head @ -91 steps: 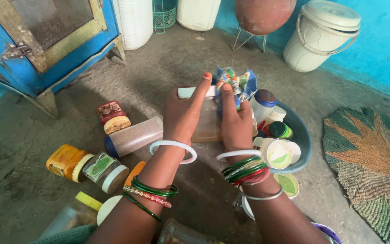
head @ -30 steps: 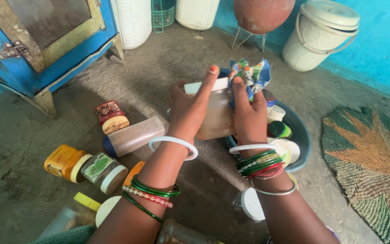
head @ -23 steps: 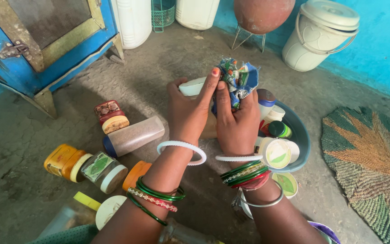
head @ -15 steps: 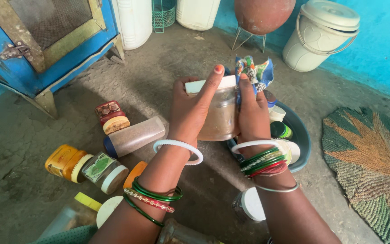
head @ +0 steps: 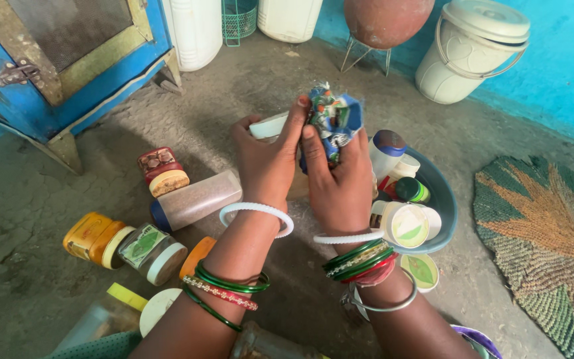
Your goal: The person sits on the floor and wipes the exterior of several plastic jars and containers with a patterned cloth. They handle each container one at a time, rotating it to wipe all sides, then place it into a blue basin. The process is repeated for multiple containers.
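My left hand [head: 267, 163] grips a clear plastic jar with a white lid [head: 268, 125], mostly hidden behind both hands. My right hand [head: 340, 183] clutches a crumpled blue and green foil packet [head: 333, 118] against the jar's top. Both wrists wear white, green and red bangles. Below and to the right of my hands sits a blue basin [head: 443, 199] filled with small containers and lids.
On the concrete floor to the left lie a long clear jar with a blue lid [head: 194, 199], a red-topped jar [head: 161, 171], a yellow jar [head: 91, 236] and a white-lidded jar [head: 151, 249]. A blue cabinet [head: 54, 66], white bucket [head: 473, 50], clay pot [head: 386, 20] and woven mat [head: 553, 246] surround the spot.
My hands have come closer together over the jar. The packet has been bunched up at the jar's top, after repeated tipping and squeezing moves over the last seconds.
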